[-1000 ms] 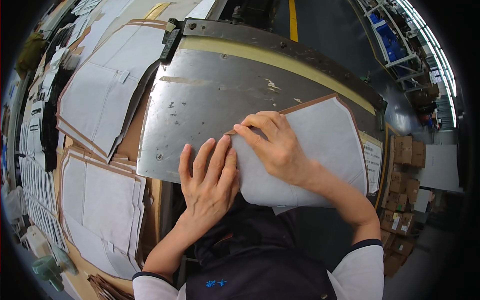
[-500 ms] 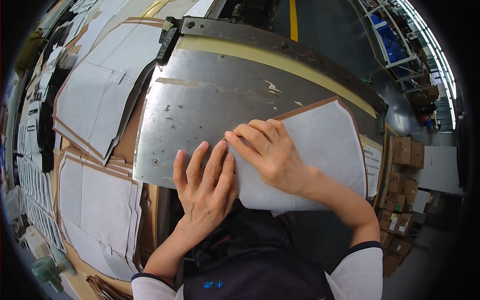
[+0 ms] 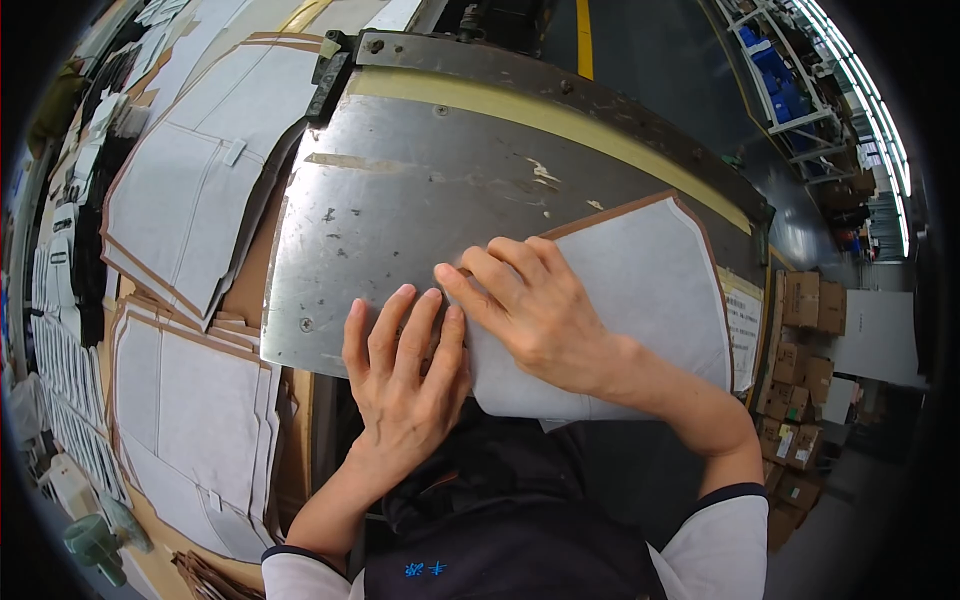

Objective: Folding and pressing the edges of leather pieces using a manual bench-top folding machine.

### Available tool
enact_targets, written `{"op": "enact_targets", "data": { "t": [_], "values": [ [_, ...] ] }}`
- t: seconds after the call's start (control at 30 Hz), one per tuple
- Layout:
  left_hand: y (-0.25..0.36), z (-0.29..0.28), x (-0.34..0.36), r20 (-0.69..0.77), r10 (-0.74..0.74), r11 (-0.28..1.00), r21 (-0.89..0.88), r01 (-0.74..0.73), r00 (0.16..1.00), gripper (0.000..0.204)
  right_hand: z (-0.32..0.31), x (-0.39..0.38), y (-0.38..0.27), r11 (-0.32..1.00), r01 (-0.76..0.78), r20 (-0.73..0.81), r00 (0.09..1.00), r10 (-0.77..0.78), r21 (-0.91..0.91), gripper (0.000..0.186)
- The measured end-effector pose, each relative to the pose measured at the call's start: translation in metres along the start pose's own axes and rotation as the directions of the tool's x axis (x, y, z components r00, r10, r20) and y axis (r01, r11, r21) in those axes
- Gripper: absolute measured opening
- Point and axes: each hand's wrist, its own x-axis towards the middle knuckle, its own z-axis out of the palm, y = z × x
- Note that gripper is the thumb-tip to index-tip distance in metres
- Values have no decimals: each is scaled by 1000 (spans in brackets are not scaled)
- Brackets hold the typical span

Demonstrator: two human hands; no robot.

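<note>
Two bare hands lie flat on a pale grey fabric panel edged in brown card (image 3: pixel 640 300), which rests on a scuffed grey metal plate (image 3: pixel 420 210). Its long axis runs from the left hand (image 3: pixel 405 375) up and away past the right hand (image 3: pixel 530 310). Both hands are spread wide, gripping nothing. Stacked grey cut panels on brown board (image 3: pixel 190 210) lie beyond the left hand's outer side.

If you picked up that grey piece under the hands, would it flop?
The grey fabric piece would probably droop, since it looks thin and lies flat. It seems light. On the smooth metal plate it may slide easily, which may be why both hands press it.
</note>
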Motion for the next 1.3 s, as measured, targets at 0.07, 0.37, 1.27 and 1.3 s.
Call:
{"op": "enact_targets", "data": {
  "t": [0.07,0.37,1.27,1.3],
  "values": [
    [0,-1,0,-8,1,1000,6,-1,1000,44,-1,4,-2,1000,-2,11,1000,2,2,45],
    [3,-6,3,9,-8,999,-39,9,1000,45,-12,-5,7,906,-268,-123,938,322,328,52],
    [32,-11,41,113,-27,987,158,8,993,62,-116,-388,-51,240,-843,-668,-175,723,481,26],
    [34,-5,52,58,-2,988,153,-7,998,66,-106,-397,-87,141,-783,-610,-343,715,606,34]
  ]
}}
